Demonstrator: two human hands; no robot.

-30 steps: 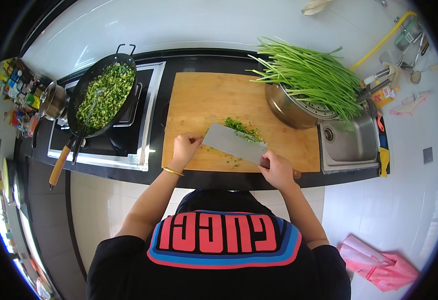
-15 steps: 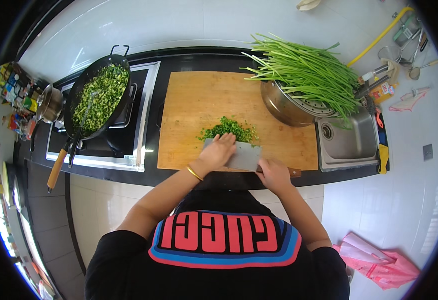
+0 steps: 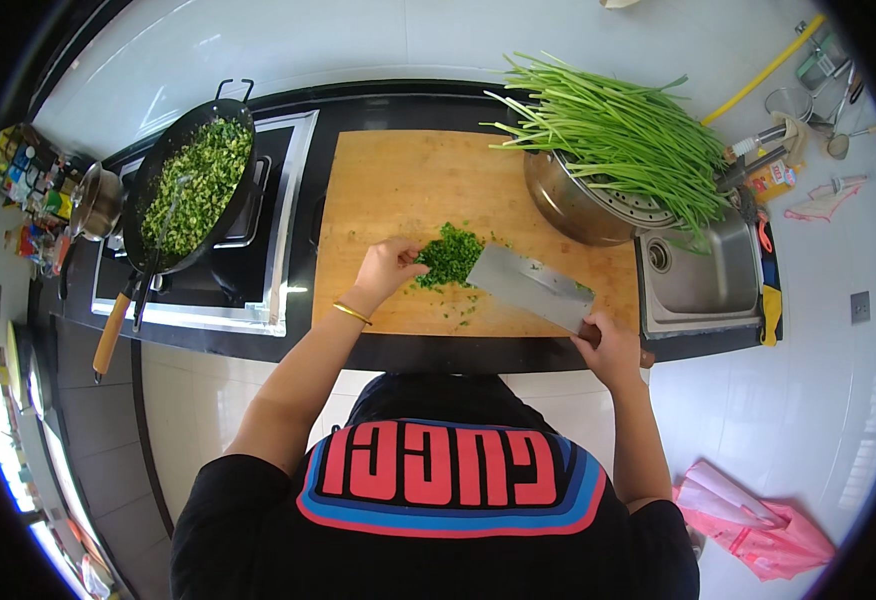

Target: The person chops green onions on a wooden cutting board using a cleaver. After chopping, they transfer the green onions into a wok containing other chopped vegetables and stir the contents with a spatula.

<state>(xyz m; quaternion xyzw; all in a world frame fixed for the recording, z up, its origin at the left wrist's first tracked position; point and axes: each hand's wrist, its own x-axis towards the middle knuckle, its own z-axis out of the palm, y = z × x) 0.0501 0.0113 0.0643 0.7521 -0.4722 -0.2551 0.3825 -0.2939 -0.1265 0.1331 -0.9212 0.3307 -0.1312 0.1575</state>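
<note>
My right hand (image 3: pixel 610 352) grips the wooden handle of a cleaver (image 3: pixel 530 287). Its broad blade slants to the upper left, tip end against the right side of a small heap of chopped green chives (image 3: pixel 451 255). Bits of green cling to the blade. At the heap's left side is my left hand (image 3: pixel 388 268), its fingers curled and closed with their tips at the greens. Whether anything is pinched in them cannot be made out. Under all this lies a wooden cutting board (image 3: pixel 388 180), with green scraps scattered near the heap.
Long uncut chives (image 3: pixel 608 140) rest on a steel steamer pot (image 3: pixel 568 205) at the board's right. Beyond it is a sink (image 3: pixel 708 275). On the left, a wok (image 3: pixel 133 255) of chopped greens sits on the stove (image 3: pixel 223 290), its wooden handle jutting nearward beside a small saucepan (image 3: pixel 98 205).
My left hand has come off the blade and moved left to the heap's edge. My right hand has drawn the cleaver right and turned it; the chopped chives are now in a more compact heap.
</note>
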